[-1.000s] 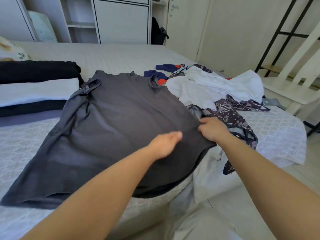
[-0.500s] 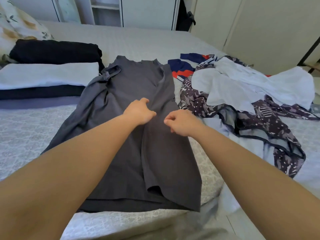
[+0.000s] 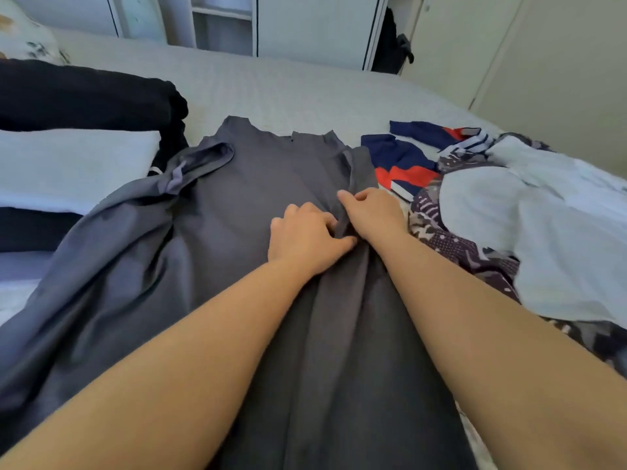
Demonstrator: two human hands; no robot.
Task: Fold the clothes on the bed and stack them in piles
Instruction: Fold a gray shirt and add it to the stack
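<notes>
On bed (image 3: 288, 86) | grey shirt (image 3: 258, 184) fold between left hand (image 3: 305, 237), right hand (image 3: 369, 215)

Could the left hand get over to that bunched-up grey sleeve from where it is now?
Probably yes. The left hand rests on the grey shirt, and only flat grey cloth lies between it and the bunched sleeve farther left. Nothing stands in the way.

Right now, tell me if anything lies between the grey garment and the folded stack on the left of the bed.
Nothing visible does. The dark grey cotton garment, gripped at its middle fold by both hands, already lies against the stack of folded black and white clothes.
</notes>
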